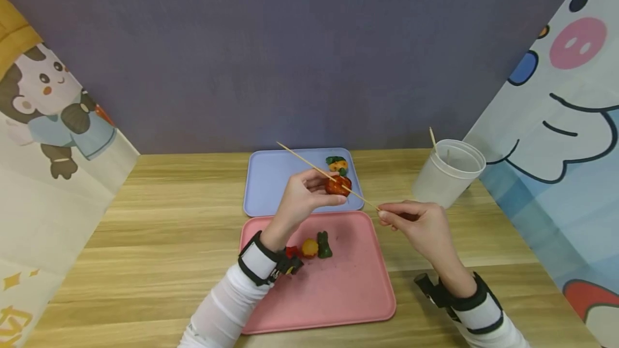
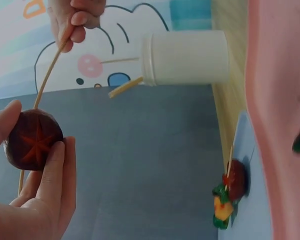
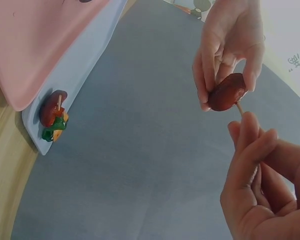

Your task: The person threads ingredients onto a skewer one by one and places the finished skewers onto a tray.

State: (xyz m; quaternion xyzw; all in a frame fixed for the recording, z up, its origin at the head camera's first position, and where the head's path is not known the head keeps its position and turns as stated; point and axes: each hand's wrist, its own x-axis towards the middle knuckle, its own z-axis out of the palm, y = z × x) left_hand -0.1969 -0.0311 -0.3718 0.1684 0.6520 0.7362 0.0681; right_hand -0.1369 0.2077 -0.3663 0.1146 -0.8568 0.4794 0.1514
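My left hand (image 1: 304,195) grips a brown mushroom cap (image 2: 35,140) between thumb and fingers, above the blue tray's front right part. A star-shaped mark shows on its face in the left wrist view. A thin wooden skewer (image 1: 360,196) passes through the cap, with a long pointed stretch out past its left side. To the right, my right hand (image 1: 418,224) pinches the skewer's other end between thumb and fingertips. In the right wrist view, only a short piece of skewer shows between the cap (image 3: 227,93) and the right fingers.
A pink tray (image 1: 348,294) in front carries red, yellow and green pieces (image 1: 324,245). Behind it, the blue tray (image 1: 271,176) bears a loaded skewer with a mushroom (image 2: 236,180) and green and yellow pieces. A white tub (image 1: 442,176) holding sticks stands at the right.
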